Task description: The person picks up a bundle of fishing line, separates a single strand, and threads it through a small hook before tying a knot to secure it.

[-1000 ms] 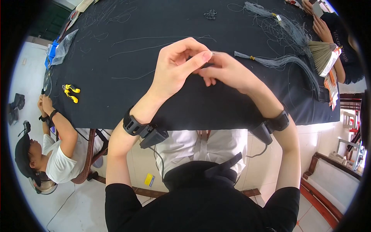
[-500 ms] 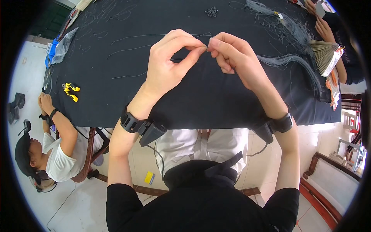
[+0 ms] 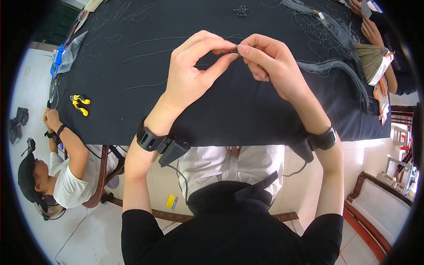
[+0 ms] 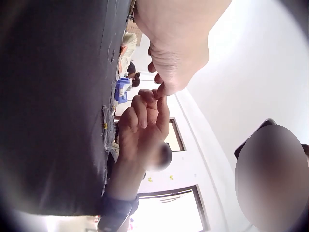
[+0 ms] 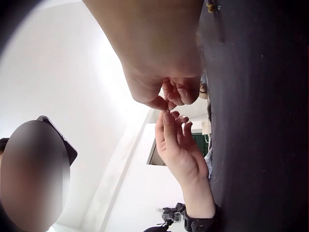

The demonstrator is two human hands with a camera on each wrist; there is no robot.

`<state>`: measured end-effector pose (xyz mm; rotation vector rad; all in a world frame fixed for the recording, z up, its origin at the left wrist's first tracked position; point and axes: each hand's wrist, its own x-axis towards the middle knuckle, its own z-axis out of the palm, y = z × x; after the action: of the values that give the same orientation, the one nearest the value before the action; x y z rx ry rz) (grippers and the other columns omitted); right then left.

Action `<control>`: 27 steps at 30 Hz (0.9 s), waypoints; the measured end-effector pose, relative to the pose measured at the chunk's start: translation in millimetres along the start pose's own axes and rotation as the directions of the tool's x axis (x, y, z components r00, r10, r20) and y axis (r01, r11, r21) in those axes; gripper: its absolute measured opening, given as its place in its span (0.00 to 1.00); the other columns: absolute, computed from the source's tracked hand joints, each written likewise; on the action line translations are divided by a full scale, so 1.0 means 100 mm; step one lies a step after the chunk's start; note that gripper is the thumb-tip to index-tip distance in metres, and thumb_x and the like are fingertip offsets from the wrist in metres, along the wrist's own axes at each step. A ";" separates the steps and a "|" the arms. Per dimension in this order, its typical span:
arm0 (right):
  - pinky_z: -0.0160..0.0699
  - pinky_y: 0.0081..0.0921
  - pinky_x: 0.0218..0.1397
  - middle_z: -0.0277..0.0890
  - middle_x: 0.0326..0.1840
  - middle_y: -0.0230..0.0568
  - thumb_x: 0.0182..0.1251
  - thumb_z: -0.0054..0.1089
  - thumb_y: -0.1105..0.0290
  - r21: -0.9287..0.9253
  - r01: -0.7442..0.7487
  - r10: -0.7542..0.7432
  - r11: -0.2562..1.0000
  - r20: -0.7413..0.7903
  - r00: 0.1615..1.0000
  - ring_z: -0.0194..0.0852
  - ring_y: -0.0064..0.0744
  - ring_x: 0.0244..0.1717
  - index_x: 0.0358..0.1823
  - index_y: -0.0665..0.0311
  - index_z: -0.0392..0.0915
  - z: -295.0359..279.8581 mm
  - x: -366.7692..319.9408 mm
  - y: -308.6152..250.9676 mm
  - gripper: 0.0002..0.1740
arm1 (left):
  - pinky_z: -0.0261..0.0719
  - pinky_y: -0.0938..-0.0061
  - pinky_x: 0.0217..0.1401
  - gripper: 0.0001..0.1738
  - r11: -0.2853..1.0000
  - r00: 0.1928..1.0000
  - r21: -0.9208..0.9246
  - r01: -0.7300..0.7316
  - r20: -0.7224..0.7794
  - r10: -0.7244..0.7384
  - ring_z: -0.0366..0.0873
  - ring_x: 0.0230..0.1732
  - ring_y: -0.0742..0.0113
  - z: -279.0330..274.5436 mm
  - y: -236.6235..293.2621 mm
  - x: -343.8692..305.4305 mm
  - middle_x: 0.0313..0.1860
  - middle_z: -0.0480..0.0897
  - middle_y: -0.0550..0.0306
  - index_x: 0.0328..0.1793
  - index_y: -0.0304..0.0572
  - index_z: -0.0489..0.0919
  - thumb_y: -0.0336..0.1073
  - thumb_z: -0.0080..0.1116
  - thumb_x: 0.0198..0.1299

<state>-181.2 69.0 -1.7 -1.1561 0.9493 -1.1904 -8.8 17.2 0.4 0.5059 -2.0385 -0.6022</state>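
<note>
Over the black-covered table, my left hand (image 3: 187, 70) and right hand (image 3: 274, 64) meet fingertip to fingertip. Between them is a short dark bit of thin grey wire (image 3: 233, 51), pinched by thumb and forefinger on each side; most of it is hidden by the fingers. In the right wrist view, a fine strand runs sideways from the left hand's (image 5: 181, 154) fingers. The left wrist view has the right hand (image 4: 145, 121) with its other fingers curled in. Several single strands (image 3: 145, 59) lie on the cloth left of and beyond the left hand.
Yellow-handled pliers (image 3: 80, 105) lie at the left. A tied wire bundle (image 3: 335, 66) and a larger tangled one (image 3: 304, 17) are at the right, near a fanned stack of cards (image 3: 373, 62). A small dark heap (image 3: 240, 10) lies at the back. People sit at both sides.
Both hands have moved farther out over the table. My right hand has turned upright, its fingers curled, and the fingertips have come together around the wire. The pliers and bundles stay put.
</note>
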 end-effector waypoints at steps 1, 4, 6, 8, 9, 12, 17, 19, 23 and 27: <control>0.48 0.11 0.18 0.61 0.18 0.24 0.63 0.56 0.64 -0.002 0.000 0.000 1.000 -0.002 1.000 0.53 0.10 0.17 0.38 0.70 0.74 -0.01 0.00 0.00 0.13 | 0.74 0.79 0.35 0.09 1.000 1.000 -0.004 0.015 -0.003 -0.015 0.77 0.31 0.70 0.01 0.02 0.01 0.31 0.79 0.59 0.34 0.39 0.81 0.23 0.64 0.44; 0.48 0.11 0.18 0.61 0.18 0.24 0.63 0.56 0.64 0.007 0.004 -0.004 1.000 0.010 1.000 0.52 0.10 0.17 0.37 0.70 0.74 -0.02 0.01 0.01 0.13 | 0.75 0.79 0.35 0.10 1.000 1.000 0.010 0.010 -0.005 -0.010 0.78 0.32 0.69 0.01 0.01 0.00 0.32 0.79 0.59 0.35 0.39 0.81 0.23 0.65 0.44; 0.48 0.11 0.18 0.61 0.18 0.24 0.63 0.56 0.64 0.012 0.003 -0.003 1.000 0.018 1.000 0.52 0.10 0.17 0.37 0.70 0.74 -0.02 0.01 0.02 0.13 | 0.75 0.79 0.35 0.10 1.000 1.000 0.012 0.003 -0.006 -0.003 0.78 0.32 0.69 0.01 0.00 0.00 0.32 0.79 0.58 0.34 0.39 0.81 0.23 0.65 0.44; 0.48 0.12 0.18 0.61 0.19 0.24 0.63 0.56 0.64 0.010 -0.003 0.003 1.000 0.020 1.000 0.52 0.10 0.17 0.37 0.70 0.74 -0.03 0.01 0.03 0.13 | 0.75 0.79 0.35 0.09 1.000 1.000 -0.001 0.010 -0.009 -0.010 0.78 0.32 0.68 0.01 0.00 -0.01 0.32 0.79 0.58 0.34 0.38 0.80 0.23 0.65 0.44; 0.48 0.12 0.18 0.61 0.19 0.24 0.63 0.56 0.64 0.007 -0.007 0.007 1.000 0.014 1.000 0.53 0.10 0.17 0.37 0.70 0.74 -0.02 0.01 0.03 0.14 | 0.75 0.79 0.35 0.09 1.000 1.000 0.002 0.008 -0.008 -0.008 0.78 0.32 0.68 0.00 0.00 -0.01 0.31 0.79 0.58 0.33 0.38 0.80 0.23 0.64 0.44; 0.49 0.12 0.18 0.62 0.19 0.25 0.62 0.56 0.64 -0.004 -0.012 0.012 1.000 0.004 1.000 0.53 0.10 0.17 0.37 0.71 0.74 -0.02 0.01 0.03 0.14 | 0.75 0.79 0.35 0.07 1.000 1.000 0.010 0.010 -0.003 -0.010 0.79 0.31 0.68 0.00 0.01 -0.01 0.30 0.80 0.58 0.32 0.38 0.80 0.23 0.63 0.45; 0.51 0.11 0.18 0.65 0.21 0.26 0.62 0.56 0.64 -0.033 -0.010 0.010 0.999 0.003 1.000 0.55 0.10 0.18 0.37 0.70 0.75 -0.02 0.01 0.03 0.14 | 0.74 0.80 0.34 0.05 0.999 0.999 -0.006 0.049 0.017 -0.049 0.78 0.30 0.69 -0.01 0.02 0.00 0.28 0.79 0.59 0.31 0.38 0.79 0.23 0.62 0.46; 0.51 0.11 0.19 0.65 0.22 0.27 0.62 0.56 0.64 -0.019 -0.030 0.030 0.999 -0.010 1.000 0.55 0.10 0.18 0.37 0.70 0.75 -0.02 0.01 0.03 0.13 | 0.73 0.80 0.34 0.05 0.997 0.997 -0.028 0.073 0.012 -0.073 0.77 0.30 0.70 0.00 0.01 -0.01 0.28 0.79 0.59 0.30 0.37 0.79 0.23 0.61 0.46; 0.52 0.10 0.19 0.65 0.22 0.27 0.62 0.55 0.64 0.005 -0.038 0.038 0.999 -0.013 0.999 0.55 0.10 0.18 0.36 0.69 0.75 -0.03 0.01 0.03 0.13 | 0.71 0.81 0.35 0.05 0.991 0.994 -0.077 0.112 -0.006 -0.112 0.76 0.30 0.72 0.01 0.00 -0.02 0.28 0.79 0.60 0.30 0.37 0.79 0.23 0.60 0.45; 0.52 0.10 0.19 0.65 0.22 0.27 0.62 0.55 0.64 0.009 -0.037 0.037 0.999 -0.014 0.999 0.55 0.10 0.18 0.35 0.69 0.75 -0.02 0.01 0.04 0.12 | 0.71 0.81 0.35 0.05 0.990 0.994 -0.086 0.111 -0.003 -0.111 0.75 0.29 0.72 0.01 0.00 -0.03 0.28 0.79 0.60 0.30 0.38 0.79 0.23 0.61 0.45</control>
<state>-182.5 67.7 -5.7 -1.1201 0.9707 -1.1734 -8.3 18.7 -2.0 0.5726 -1.9772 -0.7498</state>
